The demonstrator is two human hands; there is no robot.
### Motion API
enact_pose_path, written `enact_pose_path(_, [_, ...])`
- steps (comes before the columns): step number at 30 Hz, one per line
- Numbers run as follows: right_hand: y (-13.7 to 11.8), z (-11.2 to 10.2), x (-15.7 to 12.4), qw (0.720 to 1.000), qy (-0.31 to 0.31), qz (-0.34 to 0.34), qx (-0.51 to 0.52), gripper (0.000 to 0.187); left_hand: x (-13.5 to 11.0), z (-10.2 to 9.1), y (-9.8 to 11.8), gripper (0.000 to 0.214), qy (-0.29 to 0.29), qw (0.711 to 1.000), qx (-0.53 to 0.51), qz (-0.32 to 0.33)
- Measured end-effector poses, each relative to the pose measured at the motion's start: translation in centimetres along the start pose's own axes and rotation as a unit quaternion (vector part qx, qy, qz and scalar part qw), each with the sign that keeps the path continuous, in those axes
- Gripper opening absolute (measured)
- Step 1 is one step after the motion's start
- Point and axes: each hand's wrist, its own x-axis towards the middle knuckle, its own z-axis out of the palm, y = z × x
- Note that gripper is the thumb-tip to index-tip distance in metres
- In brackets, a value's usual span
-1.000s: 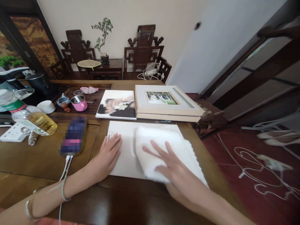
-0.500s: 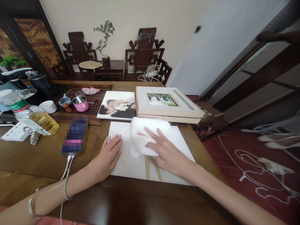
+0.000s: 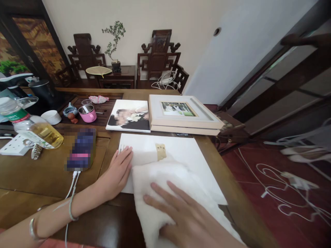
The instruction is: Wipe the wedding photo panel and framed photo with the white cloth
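Observation:
A white flat panel (image 3: 178, 151), the back of a picture with a small tan hanger tab (image 3: 160, 151), lies on the wooden table (image 3: 46, 172) in front of me. My left hand (image 3: 117, 172) rests flat on its left edge, fingers stretched out. My right hand (image 3: 186, 217) lies flat, fingers spread, on a white fluffy cloth (image 3: 160, 186) that covers the panel's near part and hangs over the table's near edge.
Behind the panel lie a photo print (image 3: 129, 115) and a stacked cream picture frame (image 3: 181, 113). To the left are a phone on a cable (image 3: 80, 148), an oil bottle (image 3: 33, 129), a power strip (image 3: 12, 146), a pink cup (image 3: 87, 113) and a tea tray. Cables lie on the red floor at right.
My right hand has drawn the cloth from the panel's far edge back to its near edge, uncovering the hanger tab. The left hand has stayed put.

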Motion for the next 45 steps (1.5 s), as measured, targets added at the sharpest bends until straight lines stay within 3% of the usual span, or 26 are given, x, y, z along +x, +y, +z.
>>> enact_pose_path(5, [4.7,-2.1,4.5,0.994,-0.027,0.102,-0.023,0.053,-0.1,0.2,-0.2,0.047,0.002,1.000,0.014,0.010])
enact_pose_path(9, [7.5,-1.8,7.6,0.988,-0.014,0.130,-0.081,0.056,-0.1,0.3,-0.2,0.049,0.006,1.000,0.016,0.012])
enact_pose_path(12, [6.4,-0.7,7.3,0.989,-0.012,0.120,-0.086,0.046,-0.1,0.2,-0.1,0.050,0.002,1.000,0.013,0.010])
enact_pose_path(18, [0.4,0.1,2.2,1.000,-0.002,0.006,-0.004,0.017,-0.1,-0.2,0.0,0.050,-0.023,0.999,0.015,0.015])
enact_pose_path(20, [-0.3,-0.7,1.1,1.000,-0.020,-0.014,0.017,0.021,-0.1,-0.2,-0.1,0.051,-0.024,0.999,0.013,0.017])
enact_pose_path(22, [0.2,-1.8,0.9,0.998,-0.043,0.009,0.038,0.032,-0.1,-0.1,-0.1,0.051,-0.020,1.000,0.007,0.015])
enact_pose_path(26, [3.4,-2.5,3.0,0.995,-0.032,0.095,0.011,0.053,0.0,0.0,0.1,0.048,0.000,1.000,-0.019,-0.003])
enact_pose_path(30, [5.2,-0.8,6.7,0.984,0.021,0.166,-0.058,0.044,0.1,-0.7,0.6,0.048,0.051,0.994,-0.098,-0.022])
enact_pose_path(32, [4.7,0.0,8.0,0.987,0.010,0.153,-0.049,0.039,0.1,-1.2,0.9,0.048,0.081,0.987,-0.133,-0.037])
enact_pose_path(34, [3.5,0.3,8.4,0.995,-0.018,0.091,-0.018,0.037,0.1,-1.4,1.0,0.048,0.101,0.983,-0.146,-0.040])
enact_pose_path(37, [1.7,-0.9,7.3,0.997,-0.064,-0.003,0.036,0.032,0.0,-1.4,1.0,0.049,0.108,0.983,-0.144,-0.028])
enact_pose_path(39, [0.9,-2.4,5.9,0.993,-0.097,-0.023,0.069,0.031,0.0,-1.3,0.9,0.049,0.099,0.985,-0.137,-0.024])
enact_pose_path(41, [0.9,-4.2,4.7,0.989,-0.122,-0.002,0.086,0.034,0.0,-1.0,0.7,0.049,0.074,0.990,-0.121,-0.023])
enact_pose_path(45, [3.0,-6.6,4.2,0.983,-0.143,0.114,0.025,0.041,-0.1,-0.1,0.3,0.048,0.013,0.998,-0.058,-0.014])
